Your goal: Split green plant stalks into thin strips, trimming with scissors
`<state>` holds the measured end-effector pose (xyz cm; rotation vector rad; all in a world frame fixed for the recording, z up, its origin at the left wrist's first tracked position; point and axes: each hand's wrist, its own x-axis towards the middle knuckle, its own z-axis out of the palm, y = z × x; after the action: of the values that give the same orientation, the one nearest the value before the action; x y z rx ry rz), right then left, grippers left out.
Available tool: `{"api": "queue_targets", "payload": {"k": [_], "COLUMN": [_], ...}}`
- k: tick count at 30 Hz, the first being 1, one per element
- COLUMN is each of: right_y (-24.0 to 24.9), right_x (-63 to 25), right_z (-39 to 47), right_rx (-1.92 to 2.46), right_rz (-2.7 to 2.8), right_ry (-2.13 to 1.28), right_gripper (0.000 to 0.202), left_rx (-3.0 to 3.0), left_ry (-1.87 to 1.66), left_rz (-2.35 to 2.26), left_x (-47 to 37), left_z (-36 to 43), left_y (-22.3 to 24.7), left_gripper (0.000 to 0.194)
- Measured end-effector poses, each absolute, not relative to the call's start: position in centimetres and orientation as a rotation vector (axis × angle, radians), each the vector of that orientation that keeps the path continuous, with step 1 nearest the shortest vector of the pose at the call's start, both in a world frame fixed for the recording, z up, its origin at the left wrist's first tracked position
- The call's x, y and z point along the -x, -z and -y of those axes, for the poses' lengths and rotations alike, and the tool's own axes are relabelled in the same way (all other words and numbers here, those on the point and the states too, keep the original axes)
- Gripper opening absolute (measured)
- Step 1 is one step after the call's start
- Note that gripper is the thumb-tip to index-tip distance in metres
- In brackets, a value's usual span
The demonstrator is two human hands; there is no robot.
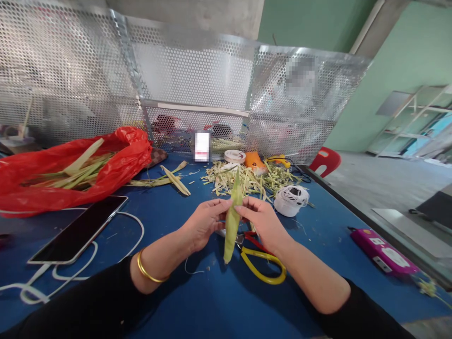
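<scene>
Between my two hands a long pale-green corn husk (231, 230) stands lengthwise, its tip pointing away from me. My left hand (206, 221) pinches its left edge near the middle. From the other side, my right hand (263, 219) grips it with the thumb lying across its face. Below the right hand, scissors (264, 275) with yellow and red handles rest on the blue table (169, 301), their blades partly hidden by the husk and hands. Just beyond the hands lies a heap of shredded husk strips (226, 181).
A red plastic bag (116, 172) of husks sits at the left, beside a tablet (81, 230) with a white cable (143, 230). A white string spool (289, 202), a tape roll (235, 156) and a purple case (383, 252) are also there. Perforated metal panels (197, 61) border the back.
</scene>
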<state>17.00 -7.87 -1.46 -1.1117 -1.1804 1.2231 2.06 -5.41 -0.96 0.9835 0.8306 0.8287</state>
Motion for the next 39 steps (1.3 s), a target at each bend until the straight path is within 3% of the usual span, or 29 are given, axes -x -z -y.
{"api": "queue_targets", "payload": {"k": [12, 39], "right_y": [1.7, 1.6], "right_x": [-16.9, -17.3], "right_z": [8.1, 7.9], "right_rx": [1.068, 0.877], "right_rz": [1.002, 0.839], "right_ry": [-1.425, -1.668], "right_gripper": [0.025, 0.019], "left_rx": [-1.042, -0.795], "left_ry": [-0.979, -0.722], "left_rz": [-0.896, -0.603], "left_x": [-2.6, -2.2], "left_z": [5.9, 5.2], "left_y": [1.2, 2.1], "left_gripper": [0.026, 0.019]}}
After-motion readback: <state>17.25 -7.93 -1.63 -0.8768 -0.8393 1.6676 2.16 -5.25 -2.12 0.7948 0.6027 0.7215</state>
